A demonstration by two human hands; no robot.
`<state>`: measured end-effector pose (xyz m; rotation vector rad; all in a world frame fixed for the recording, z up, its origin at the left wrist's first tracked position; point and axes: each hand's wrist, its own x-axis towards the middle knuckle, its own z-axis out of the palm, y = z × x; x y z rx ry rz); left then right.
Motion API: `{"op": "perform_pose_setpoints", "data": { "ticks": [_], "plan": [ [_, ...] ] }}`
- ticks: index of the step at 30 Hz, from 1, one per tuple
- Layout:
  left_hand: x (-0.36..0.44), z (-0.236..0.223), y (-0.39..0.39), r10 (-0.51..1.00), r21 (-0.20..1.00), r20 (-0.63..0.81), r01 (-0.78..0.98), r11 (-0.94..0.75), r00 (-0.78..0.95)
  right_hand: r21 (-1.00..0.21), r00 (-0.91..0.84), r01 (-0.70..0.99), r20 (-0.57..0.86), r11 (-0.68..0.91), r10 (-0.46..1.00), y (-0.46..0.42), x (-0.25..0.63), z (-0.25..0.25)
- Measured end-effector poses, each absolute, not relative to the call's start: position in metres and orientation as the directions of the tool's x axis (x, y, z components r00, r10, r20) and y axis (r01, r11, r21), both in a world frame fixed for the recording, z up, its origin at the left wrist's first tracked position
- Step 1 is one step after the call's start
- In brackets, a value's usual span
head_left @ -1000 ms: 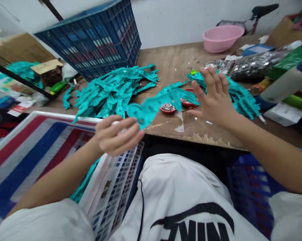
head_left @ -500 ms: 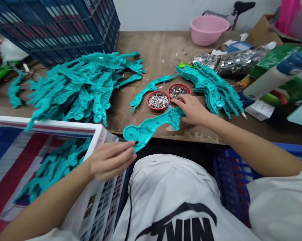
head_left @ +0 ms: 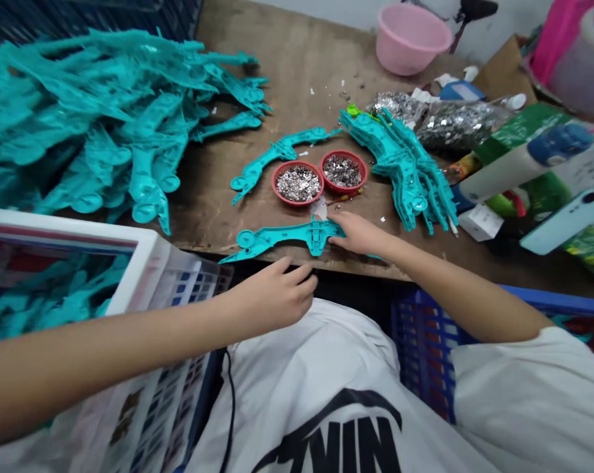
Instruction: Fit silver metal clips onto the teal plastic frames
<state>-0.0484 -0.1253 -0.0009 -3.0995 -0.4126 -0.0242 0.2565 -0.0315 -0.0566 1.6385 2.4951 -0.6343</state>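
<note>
Head view: Your right hand (head_left: 360,234), fingers closed, grips a teal part (head_left: 288,235), apparently steadying it. Your left hand (head_left: 280,295), half-open, looks empty.

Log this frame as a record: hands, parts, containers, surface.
left_hand: left hand, fingers apart, nothing visible in it
right_hand: right hand, fingers on long teal plastic part
part_position: near edge of brown wooden table
bowls: two round red plastic bowls, side by side, filled with small silvery pieces
left_stock: large teal plastic heap
right_stock: smaller teal plastic stack
back: round pink plastic basin
</note>
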Motion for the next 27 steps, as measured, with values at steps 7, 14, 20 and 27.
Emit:
{"op": "perform_pose_setpoints", "data": {
  "ticks": [7,14,20,27],
  "plan": [
    [0.000,-0.057,-0.063,0.388,-0.014,-0.121,0.389,-0.921,0.914,-0.281,-0.422,0.881,-0.109,0.380,0.900,0.004,0.300,-0.037],
    [-0.017,-0.071,-0.050,0.339,0.105,-0.230,0.369,-0.923,0.912,-0.169,-0.318,0.938,-0.066,0.303,0.946,0.103,0.299,-0.042],
    [-0.017,-0.033,-0.005,0.301,0.126,-0.237,0.336,-0.933,0.924,-0.223,-0.303,0.937,-0.126,0.270,0.945,0.148,0.275,-0.073],
    [-0.032,-0.061,0.048,0.677,0.193,0.063,0.657,-0.729,0.733,-0.258,-0.352,0.908,-0.044,0.329,0.935,0.137,0.282,-0.070]
  ]
}}
